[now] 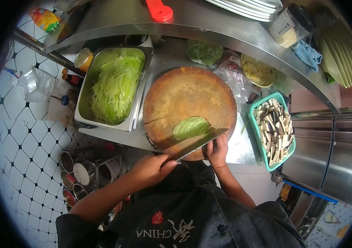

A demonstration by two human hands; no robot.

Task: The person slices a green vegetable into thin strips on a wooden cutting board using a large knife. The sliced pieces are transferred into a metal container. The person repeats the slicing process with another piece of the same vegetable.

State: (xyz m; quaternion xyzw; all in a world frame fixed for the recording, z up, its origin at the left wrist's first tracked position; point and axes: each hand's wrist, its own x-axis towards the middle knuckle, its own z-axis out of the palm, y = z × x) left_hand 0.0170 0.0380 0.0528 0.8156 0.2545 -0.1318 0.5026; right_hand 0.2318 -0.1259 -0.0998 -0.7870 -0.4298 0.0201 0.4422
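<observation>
The left hand (151,165) was clamped on the broad steel cleaver (196,142). The thin, fanned pale-green vegetable slices (190,127), judged soft, slippery and light, lay just beyond the right hand (217,151), its fingers apparently curled together.

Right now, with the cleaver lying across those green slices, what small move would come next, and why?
Probably slide the cleaver under the green slices: the left hand grips its handle, the right hand presses the blade nearly flat at the pile's near edge.
</observation>
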